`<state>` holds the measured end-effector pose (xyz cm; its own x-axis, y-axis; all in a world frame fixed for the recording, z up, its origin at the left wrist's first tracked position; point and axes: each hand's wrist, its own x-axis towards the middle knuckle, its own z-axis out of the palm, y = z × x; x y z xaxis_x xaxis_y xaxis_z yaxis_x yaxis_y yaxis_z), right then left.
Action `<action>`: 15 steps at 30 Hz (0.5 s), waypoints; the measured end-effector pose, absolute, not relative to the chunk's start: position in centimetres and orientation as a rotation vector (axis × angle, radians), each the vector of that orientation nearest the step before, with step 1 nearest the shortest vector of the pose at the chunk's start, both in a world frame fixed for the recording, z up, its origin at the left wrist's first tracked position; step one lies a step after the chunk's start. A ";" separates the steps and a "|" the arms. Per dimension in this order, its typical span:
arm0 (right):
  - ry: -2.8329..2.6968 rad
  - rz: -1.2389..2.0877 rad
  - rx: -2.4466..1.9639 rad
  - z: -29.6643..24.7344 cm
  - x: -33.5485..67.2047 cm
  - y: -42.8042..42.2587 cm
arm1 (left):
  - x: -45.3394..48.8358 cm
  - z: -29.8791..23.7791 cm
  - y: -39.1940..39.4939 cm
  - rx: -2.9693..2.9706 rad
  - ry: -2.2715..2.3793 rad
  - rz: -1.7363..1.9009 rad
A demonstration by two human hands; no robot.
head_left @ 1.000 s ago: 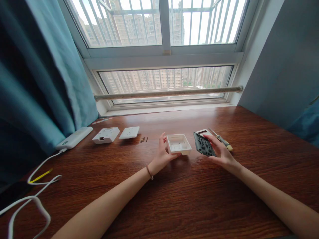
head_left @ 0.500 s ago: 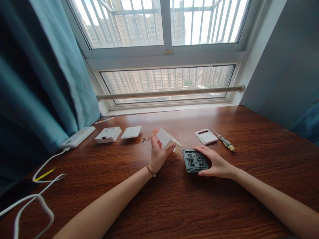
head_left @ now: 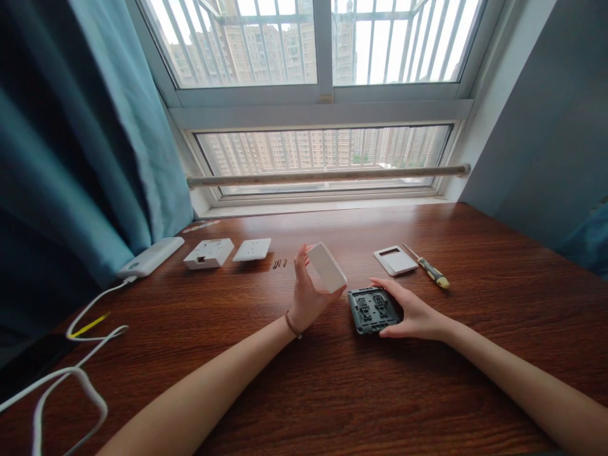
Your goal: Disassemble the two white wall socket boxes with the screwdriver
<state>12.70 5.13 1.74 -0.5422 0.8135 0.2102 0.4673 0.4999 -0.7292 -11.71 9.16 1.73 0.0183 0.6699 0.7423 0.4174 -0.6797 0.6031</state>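
Observation:
My left hand (head_left: 308,297) grips a white square junction box (head_left: 329,267), held tilted just above the tabletop with its flat face towards me. Its inside is hidden from this side. To its right, my right hand (head_left: 411,310) has thumb and fingers around the right edge of a dark grey light switch base (head_left: 374,309), which shows two black mechanisms on top. The box's lower right corner comes close to the switch base. Beyond the right hand lies a white switch frame (head_left: 395,260) with a rectangular opening.
A screwdriver (head_left: 431,271) lies right of the frame. Several small screws (head_left: 277,263), a white socket panel (head_left: 252,249) and another white box (head_left: 209,253) lie to the left. Further left, a white power bank (head_left: 151,258) trails a white cable (head_left: 95,351) near the curtain (head_left: 152,158).
My left hand has turned the junction box so that its flat face now shows more fully, and shifted it slightly right. My right hand still grips the switch base in nearly the same place.

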 end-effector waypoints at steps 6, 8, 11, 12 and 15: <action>-2.253 0.814 -1.046 2.0 12.6 5.2 | -11.8 1.2 9.5 2.160 1.186 1.793; -2.260 0.808 -1.030 1.9 12.7 5.3 | -11.8 1.2 9.4 2.193 1.179 1.794; -2.231 0.780 -1.017 1.9 12.7 5.5 | -11.7 1.7 8.9 2.285 1.183 1.747; -2.202 0.761 -1.012 1.9 12.7 5.5 | -11.7 1.9 8.6 2.344 1.183 1.719; -2.094 0.664 -0.965 2.2 12.3 5.1 | -11.7 2.4 7.5 2.661 1.066 1.639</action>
